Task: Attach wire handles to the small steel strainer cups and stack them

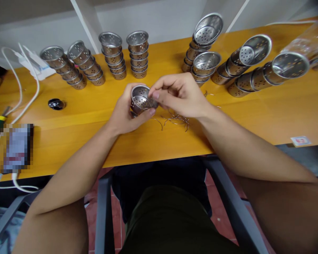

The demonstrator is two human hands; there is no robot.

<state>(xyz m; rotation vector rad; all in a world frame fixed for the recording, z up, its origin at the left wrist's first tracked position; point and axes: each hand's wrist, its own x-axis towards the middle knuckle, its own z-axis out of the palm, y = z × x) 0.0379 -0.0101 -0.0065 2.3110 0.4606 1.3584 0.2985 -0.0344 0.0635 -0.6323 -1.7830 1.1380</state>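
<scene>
"Orange tabletop (82,148), pale partitions behind it. What shall we measure from?"

"From the small tangle of thin wires (177,119) lying on it."

"Then where is the cup being handled?"

"The perforated metal cup (141,100) is just left of the wires, its mouth tipped up so that the inside shows. The left hand (124,111) wraps it: fingers curled round the far side, thumb pressed along the near side."

"And the right hand (181,94)?"

"Above the wires, towards their far side, reaching left to the cup. Thumb and forefinger nearly meet at the cup's right rim, the other fingers bent. Whether they pinch a wire or the rim itself, I can't tell."

"So the cup sits inside one grip and at the tips of the other. More cups?"

"Four nested stacks (139,58) beyond the wires to the left, and four leaning stacks (257,77) beyond them to the right."

"Anything else?"

"A small black object (56,103) left of the wires; much farther left, a phone (17,148) with a white cable (15,176) at its near end."
</scene>
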